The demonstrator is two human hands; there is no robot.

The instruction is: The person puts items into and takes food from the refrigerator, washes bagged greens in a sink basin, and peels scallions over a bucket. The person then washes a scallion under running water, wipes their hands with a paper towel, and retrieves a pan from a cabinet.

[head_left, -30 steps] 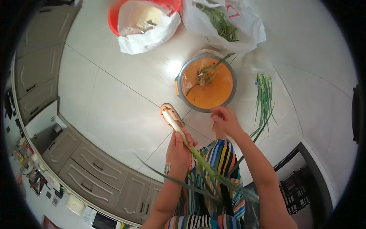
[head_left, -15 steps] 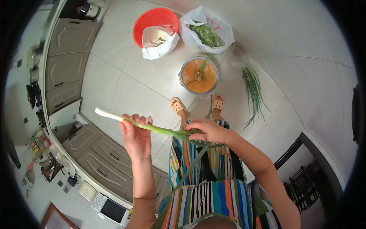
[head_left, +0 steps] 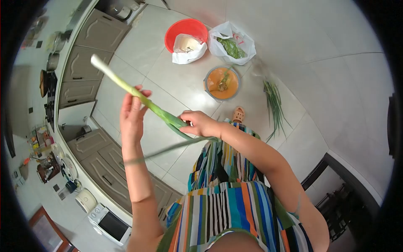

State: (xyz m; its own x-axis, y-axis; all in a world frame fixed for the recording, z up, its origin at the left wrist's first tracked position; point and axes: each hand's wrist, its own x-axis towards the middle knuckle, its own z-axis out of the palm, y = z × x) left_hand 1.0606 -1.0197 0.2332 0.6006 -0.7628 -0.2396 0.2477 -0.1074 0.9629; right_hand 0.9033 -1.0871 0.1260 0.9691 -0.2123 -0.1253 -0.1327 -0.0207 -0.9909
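A long green onion point(head_left: 119, 81) slants across the view, its white root end at the upper left and its green leaves trailing at the lower right. My left hand point(head_left: 134, 107) grips the stalk around its pale green middle. Further down, my right hand point(head_left: 199, 124) is closed on the green leaves. One long leaf hangs loose and crosses in front of my left forearm. On the floor beyond stands an orange-lined bin point(head_left: 216, 80) with plant scraps inside. To its right lies a bunch of thin green onions point(head_left: 273, 105).
Behind the bin are a red basin point(head_left: 187, 26) with a white bag point(head_left: 191, 56) at its front, and a plastic bag point(head_left: 218, 33) of green vegetables. Cabinets point(head_left: 94, 35) line the left side. A dark-framed chair or rack point(head_left: 317, 170) stands at the lower right.
Both hands have moved left with the green onion, which now tilts more steeply, its white end higher. My view has turned, and one foot has gone out of sight.
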